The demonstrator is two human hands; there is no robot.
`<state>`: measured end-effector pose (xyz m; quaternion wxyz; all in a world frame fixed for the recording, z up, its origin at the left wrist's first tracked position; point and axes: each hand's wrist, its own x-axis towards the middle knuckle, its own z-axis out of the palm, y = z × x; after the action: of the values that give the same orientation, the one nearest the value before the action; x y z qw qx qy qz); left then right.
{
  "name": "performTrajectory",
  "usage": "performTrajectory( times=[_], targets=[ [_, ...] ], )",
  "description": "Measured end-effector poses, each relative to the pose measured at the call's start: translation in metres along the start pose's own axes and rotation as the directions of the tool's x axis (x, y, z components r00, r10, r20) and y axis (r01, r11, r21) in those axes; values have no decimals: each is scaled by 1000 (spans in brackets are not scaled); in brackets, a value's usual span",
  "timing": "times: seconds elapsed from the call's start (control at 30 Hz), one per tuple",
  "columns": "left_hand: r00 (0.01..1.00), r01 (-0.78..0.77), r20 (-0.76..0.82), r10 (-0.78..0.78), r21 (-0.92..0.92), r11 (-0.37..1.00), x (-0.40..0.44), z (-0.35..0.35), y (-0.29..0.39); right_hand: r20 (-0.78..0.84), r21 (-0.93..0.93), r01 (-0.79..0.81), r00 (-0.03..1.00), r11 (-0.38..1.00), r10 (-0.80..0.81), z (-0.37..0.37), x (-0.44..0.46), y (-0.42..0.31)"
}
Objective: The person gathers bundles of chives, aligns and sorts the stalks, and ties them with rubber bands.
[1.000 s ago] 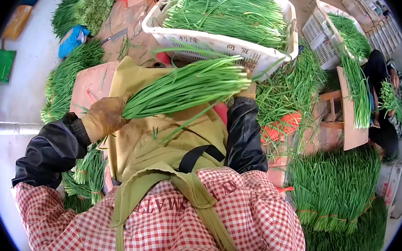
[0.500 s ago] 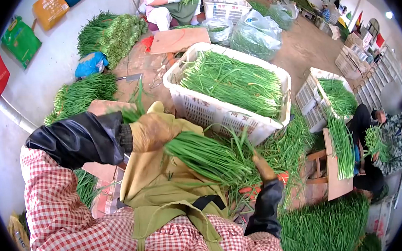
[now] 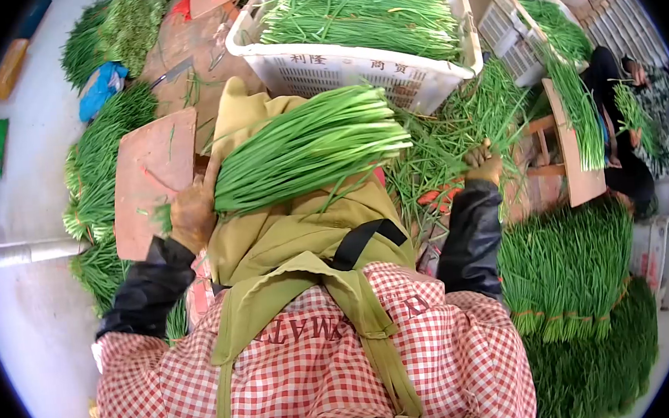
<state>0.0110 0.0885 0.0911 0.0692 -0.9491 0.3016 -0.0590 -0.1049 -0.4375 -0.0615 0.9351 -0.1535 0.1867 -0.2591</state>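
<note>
A thick bunch of garlic chives [image 3: 306,150] lies across my lap on the olive apron [image 3: 305,231], pale stem ends to the right. My left hand [image 3: 193,212] is closed round its leafy left end, and a few green tips poke out behind the hand. Off to the right, my right hand [image 3: 484,164] is apart from the bunch, its fingers curled over a heap of loose chive scraps [image 3: 454,133]. Blurred green bits surround those fingers, and what they hold cannot be made out.
Ahead stands a white crate [image 3: 355,66] full of chives. On the left are a wooden board [image 3: 155,180], a knife [image 3: 172,72] and a blue bag [image 3: 102,90]. Tied chive bundles [image 3: 567,269] stand at right. Another person's hand [image 3: 636,73] shows near a second board [image 3: 577,143].
My view has tipped downward. The bunch now lies flatter across my lap, with my left hand at its left end. My right hand has moved away from its stem end, to the right.
</note>
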Motion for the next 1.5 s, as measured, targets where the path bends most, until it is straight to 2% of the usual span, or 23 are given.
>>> performTrajectory(
  times=[0.1, 0.2, 0.27, 0.33, 0.4, 0.5, 0.53, 0.57, 0.6, 0.63, 0.7, 0.73, 0.77, 0.8, 0.87, 0.93, 1.0, 1.07, 1.13, 1.17, 1.27, 1.4, 1.5],
  targets=[
    [998, 57, -24, -56, 17, 998, -8, 4, 12, -29, -364, -521, 835, 772, 550, 53, -55, 35],
    [992, 91, 90, -85, -63, 994, 3, -8, 6, 114, -309, -775, 546, 552, 830, 116, -100, 102],
    [995, -102, -53, 88, -614, 783, 22, -30, 5, 24, -538, -628, 655, 562, 755, 175, -102, 129],
    [996, -69, -8, 84, -644, 762, 27, -31, -5, 140, -566, -556, 663, 609, 736, 193, -93, 119],
    [906, 387, 402, 135, -913, 127, 42, -53, -16, 208, -532, -487, 718, 693, 664, 202, -89, 97],
    [818, 506, 546, 182, -833, 224, 56, -59, -28, 424, -108, -292, 851, 950, 310, 168, -63, 64],
    [788, 542, 581, 201, -811, 220, 56, -51, -34, 551, -13, -314, 790, 949, 269, 163, -53, 52],
    [828, 533, 524, 198, -846, 12, 49, -24, -37, 661, 80, -347, 720, 935, 211, 156, -41, 34],
    [826, 536, 527, 200, -844, 9, 46, -14, -35, 575, 143, -289, 803, 947, 158, 131, -34, 18],
    [862, 462, 493, 123, -861, 214, 42, -9, -35, 479, 199, -225, 871, 954, 106, 92, -27, 2],
    [972, 155, 224, 69, -834, 529, 36, 11, -30, 175, -345, -145, 961, 927, 215, 4, -16, -31],
    [972, 161, 227, 64, -837, 523, 33, 11, -24, -280, -735, -282, 954, 617, 102, -59, -7, -41],
    [990, 45, 121, 71, -754, 656, 33, 9, -18, -207, -976, -188, 956, -105, 208, -55, -11, -47],
    [996, -60, 17, 91, -633, 772, 33, 7, -14, -130, -672, 146, 942, -726, 310, -50, -15, -52],
    [997, -72, -27, 69, -594, 801, 31, 9, -7, -267, -622, -139, 963, -770, 43, 18, -32, -37],
    [997, -17, 61, 44, -390, 921, 26, 6, -1, -168, -962, -141, 981, -235, 99, 33, -6, -30],
    [997, -32, 49, 51, -328, 944, 24, 7, 4, -192, -934, -234, 966, 270, 176, 107, 2, -2],
    [996, -90, -36, 83, -339, 936, 24, 7, 6, -40, -912, -163, 949, 377, 312, 138, 18, 25],
    [997, -79, -20, 77, -282, 956, 23, 11, 6, -1, -969, -117, 883, 218, 469, 179, 19, 56],
    [997, -71, 3, 74, -230, 971, 20, 12, 5, 206, -977, 207, 882, 42, 423, 186, 21, 72],
    [991, -2, 129, 26, -186, 983, 15, 12, 5, 249, -578, 386, 923, -719, 294, 201, 3, 102],
    [998, -53, 32, 61, -201, 978, 14, 13, 3, 294, -433, 195, 954, -880, 66, 157, 41, 88],
    [995, -85, 25, 92, -211, 974, 15, 14, 0, -102, -331, -54, 995, -942, -21, 108, 97, 12]
  ],
)
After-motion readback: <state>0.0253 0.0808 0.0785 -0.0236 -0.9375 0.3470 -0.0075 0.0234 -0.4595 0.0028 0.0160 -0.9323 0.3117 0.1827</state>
